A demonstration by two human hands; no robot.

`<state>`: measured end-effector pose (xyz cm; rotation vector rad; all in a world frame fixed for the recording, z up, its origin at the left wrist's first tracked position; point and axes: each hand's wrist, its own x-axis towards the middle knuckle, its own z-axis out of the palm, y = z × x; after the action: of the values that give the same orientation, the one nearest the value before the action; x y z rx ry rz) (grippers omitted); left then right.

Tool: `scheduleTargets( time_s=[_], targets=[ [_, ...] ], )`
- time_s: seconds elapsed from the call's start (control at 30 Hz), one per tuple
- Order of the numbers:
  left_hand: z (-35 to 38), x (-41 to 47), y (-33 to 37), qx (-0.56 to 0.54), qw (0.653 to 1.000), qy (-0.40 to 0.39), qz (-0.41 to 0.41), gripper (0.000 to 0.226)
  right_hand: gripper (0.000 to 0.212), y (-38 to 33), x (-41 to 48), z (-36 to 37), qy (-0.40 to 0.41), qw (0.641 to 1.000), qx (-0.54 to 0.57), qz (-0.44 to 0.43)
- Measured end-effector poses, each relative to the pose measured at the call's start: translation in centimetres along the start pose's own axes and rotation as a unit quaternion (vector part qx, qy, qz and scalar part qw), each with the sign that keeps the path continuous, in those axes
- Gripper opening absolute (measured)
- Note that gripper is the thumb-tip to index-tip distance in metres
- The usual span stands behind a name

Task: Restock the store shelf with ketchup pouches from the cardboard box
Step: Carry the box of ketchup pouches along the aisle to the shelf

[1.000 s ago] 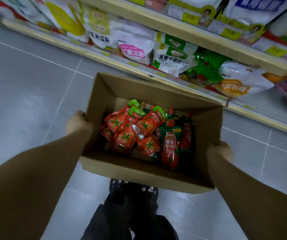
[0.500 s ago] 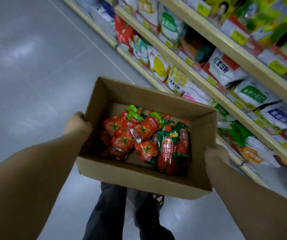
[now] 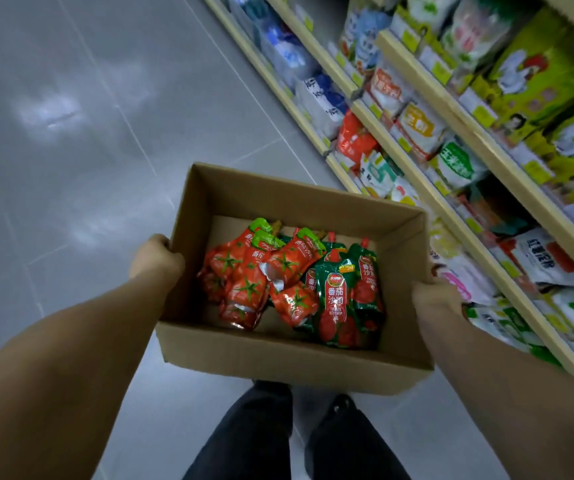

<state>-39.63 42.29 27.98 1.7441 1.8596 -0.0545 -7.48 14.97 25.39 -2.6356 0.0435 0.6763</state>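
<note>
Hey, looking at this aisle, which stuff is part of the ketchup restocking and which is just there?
Job in hand:
cardboard box
ketchup pouches inside it
left hand and right hand, gripping its sides
store shelf

Just there:
white bagged goods
yellow-green packs
grey floor

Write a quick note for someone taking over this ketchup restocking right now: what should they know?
The left hand grips the cardboard box by its left side; the right hand grips its right side.
The box is carried above the floor, beside the shelf.
The red ketchup pouches lie piled at its left, the green ketchup pouches at its right, all inside.
Done: nothing shelved that I can see; no pouch is in hand.
Left: find the ketchup spot, free a hand, shelve the pouches.
</note>
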Motion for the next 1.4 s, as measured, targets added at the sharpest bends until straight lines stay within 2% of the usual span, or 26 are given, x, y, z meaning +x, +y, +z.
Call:
scheduleTargets(
  time_s=[0.27,0.7,0.9,1.23,1.4],
  targets=[
    [-8.2,7.4,-0.4,-0.023,0.998,0.037,-0.049,0.014,0.031,-15.0,0.3,3.9,-0.031,0.998,-0.014,-0.058],
    [-14.6,21.6,1.3,-0.057,0.984,0.089,-0.143,0.018,0.033,-38.0,4.7,11.9,-0.084,0.984,-0.052,-0.147],
    [-18.2,30.1,1.2,-0.074,0.983,0.079,-0.146,0.016,0.036,-47.5,5.0,15.8,-0.093,0.977,-0.102,-0.161],
    [-25.5,45.3,2.0,-0.082,0.984,0.069,-0.143,0.012,0.037,-61.1,4.7,23.5,-0.06,0.978,-0.106,-0.169],
    [-29.0,52.3,3.9,-0.069,0.985,0.071,-0.141,0.011,0.037,-67.7,5.7,25.9,-0.072,0.98,-0.091,-0.16]
  ],
)
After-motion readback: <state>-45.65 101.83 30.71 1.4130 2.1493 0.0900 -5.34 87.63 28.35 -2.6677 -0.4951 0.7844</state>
